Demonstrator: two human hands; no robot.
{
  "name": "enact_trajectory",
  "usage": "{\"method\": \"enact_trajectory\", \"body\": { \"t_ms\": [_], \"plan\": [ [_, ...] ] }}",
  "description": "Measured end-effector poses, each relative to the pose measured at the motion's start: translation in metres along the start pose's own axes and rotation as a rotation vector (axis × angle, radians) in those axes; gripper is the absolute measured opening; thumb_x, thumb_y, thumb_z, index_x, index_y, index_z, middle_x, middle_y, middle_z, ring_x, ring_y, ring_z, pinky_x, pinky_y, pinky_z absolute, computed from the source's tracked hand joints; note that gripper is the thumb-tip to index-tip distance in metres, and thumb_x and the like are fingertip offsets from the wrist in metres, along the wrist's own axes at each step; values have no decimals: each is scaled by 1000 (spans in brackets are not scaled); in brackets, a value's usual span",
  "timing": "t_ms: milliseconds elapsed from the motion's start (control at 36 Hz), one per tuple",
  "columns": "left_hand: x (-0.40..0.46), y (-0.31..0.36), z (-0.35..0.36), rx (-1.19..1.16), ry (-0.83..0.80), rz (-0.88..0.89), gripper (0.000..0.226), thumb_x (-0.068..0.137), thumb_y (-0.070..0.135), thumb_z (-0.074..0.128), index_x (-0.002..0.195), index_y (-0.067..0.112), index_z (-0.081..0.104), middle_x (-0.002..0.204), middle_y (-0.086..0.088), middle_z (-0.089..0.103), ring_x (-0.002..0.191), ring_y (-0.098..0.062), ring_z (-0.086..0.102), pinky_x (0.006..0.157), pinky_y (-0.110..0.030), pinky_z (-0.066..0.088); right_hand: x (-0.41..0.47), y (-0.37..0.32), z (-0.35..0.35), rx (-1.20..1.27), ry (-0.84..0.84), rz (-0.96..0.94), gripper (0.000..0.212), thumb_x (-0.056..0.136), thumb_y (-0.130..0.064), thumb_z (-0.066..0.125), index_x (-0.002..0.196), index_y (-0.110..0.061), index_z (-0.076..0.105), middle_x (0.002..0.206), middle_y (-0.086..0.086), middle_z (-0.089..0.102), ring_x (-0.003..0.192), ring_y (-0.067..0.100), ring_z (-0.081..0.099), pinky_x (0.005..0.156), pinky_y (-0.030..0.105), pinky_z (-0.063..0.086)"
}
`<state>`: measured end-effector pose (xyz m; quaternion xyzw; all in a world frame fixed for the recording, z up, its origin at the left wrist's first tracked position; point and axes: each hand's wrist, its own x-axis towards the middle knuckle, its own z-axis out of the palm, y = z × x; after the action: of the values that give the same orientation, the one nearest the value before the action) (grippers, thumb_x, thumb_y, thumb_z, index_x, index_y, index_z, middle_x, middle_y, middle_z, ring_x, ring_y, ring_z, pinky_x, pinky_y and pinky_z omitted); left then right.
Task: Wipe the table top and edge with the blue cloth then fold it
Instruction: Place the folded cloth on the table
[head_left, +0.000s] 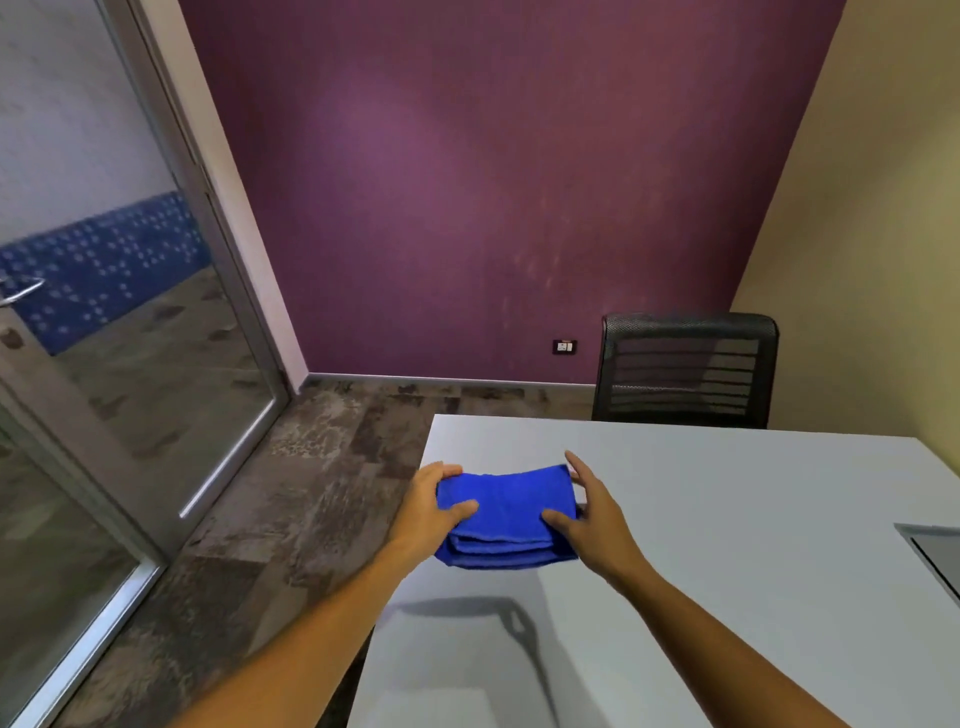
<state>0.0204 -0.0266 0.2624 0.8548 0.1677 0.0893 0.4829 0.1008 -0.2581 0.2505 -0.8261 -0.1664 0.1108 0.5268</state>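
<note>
Both hands grip the folded blue cloth (506, 514) near the counter's (727, 519) left edge: left hand (434, 501), right hand (587, 512). A black chair (685, 364) stands behind the far edge, well apart.

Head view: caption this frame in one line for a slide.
Both hands, left hand and right hand, hold the folded blue cloth near the white table corner.

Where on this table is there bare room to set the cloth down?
Bare: the table between the right hand, the chair side and the grey inset; also the near stretch between the forearms. Crowded: only the left edge, where both hands hold the folded blue cloth.
</note>
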Motion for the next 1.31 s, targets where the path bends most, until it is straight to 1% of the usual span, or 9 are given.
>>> {"method": "enact_trajectory", "body": {
  "t_ms": [194, 361, 528, 694, 806, 917, 1028, 1167, 1306],
  "plan": [
    [68, -57, 21, 257, -298, 27, 76, 85, 25, 74, 150, 23, 35, 163, 6, -4, 147, -18, 17, 107, -21, 29, 59, 51, 39, -268, -3, 38, 53, 94, -17, 67, 145, -16, 49, 153, 6, 37, 136, 23, 43, 108, 24, 34],
    [124, -112, 49, 246, -349, -20, 76, 87, 17, 73, 151, 21, 34, 163, 8, -10, 146, -19, 24, 95, -10, 32, 106, 94, 88, -299, 9, 173, 52, 95, -7, 61, 145, -6, 45, 156, 11, 29, 136, 25, 44, 98, 11, 27],
    [170, -154, 66, 231, -363, -104, 73, 88, 9, 71, 151, 16, 34, 164, 5, -6, 147, -22, 23, 109, -29, 39, 152, 120, 123, -258, -7, 263, 52, 95, -1, 58, 145, -5, 43, 158, 8, 25, 128, 17, 46, 90, 0, 27],
    [227, -177, 72, 286, -360, -72, 74, 89, 10, 69, 153, 15, 31, 164, 0, -6, 148, -25, 19, 113, -31, 32, 205, 136, 139, -202, 26, 294, 52, 95, 2, 59, 144, -1, 43, 155, 10, 30, 112, 9, 43, 76, -12, 28],
    [252, -193, 79, 328, -363, -67, 73, 91, 12, 68, 153, 16, 30, 165, -1, -7, 148, -28, 19, 115, -33, 30, 233, 142, 150, -215, 25, 334, 51, 95, -3, 63, 142, -2, 46, 157, 12, 29, 132, 25, 47, 95, 11, 33],
    [261, -212, 90, 474, -406, -127, 74, 93, 19, 64, 155, 24, 24, 165, 0, -13, 147, -34, 14, 115, -40, 30, 249, 154, 155, -235, 12, 374, 56, 95, -3, 61, 147, -3, 40, 155, 12, 32, 124, 22, 47, 89, 5, 32],
    [263, -221, 100, 770, -414, -124, 81, 94, 34, 59, 157, 29, 8, 163, -4, -21, 148, -37, 4, 117, -48, 21, 252, 162, 159, -397, -13, 321, 61, 91, -15, 64, 146, -9, 41, 156, 11, 27, 139, 34, 35, 108, 36, 36],
    [247, -210, 112, 959, -205, 195, 80, 89, 27, 58, 156, 12, 16, 165, -16, -2, 151, -41, 2, 120, -54, 10, 243, 161, 169, -855, -64, -24, 68, 87, -19, 69, 147, -1, 42, 157, 22, 35, 147, 44, 28, 117, 51, 28],
    [219, -223, 132, 945, -362, 277, 74, 97, 31, 34, 152, 15, -13, 164, -9, -13, 151, -33, -14, 121, -57, 0, 229, 172, 180, -980, -301, -2, 76, 104, -54, 23, 158, -6, 2, 167, 16, 1, 154, 33, -3, 122, 42, -5]
  ]
}}
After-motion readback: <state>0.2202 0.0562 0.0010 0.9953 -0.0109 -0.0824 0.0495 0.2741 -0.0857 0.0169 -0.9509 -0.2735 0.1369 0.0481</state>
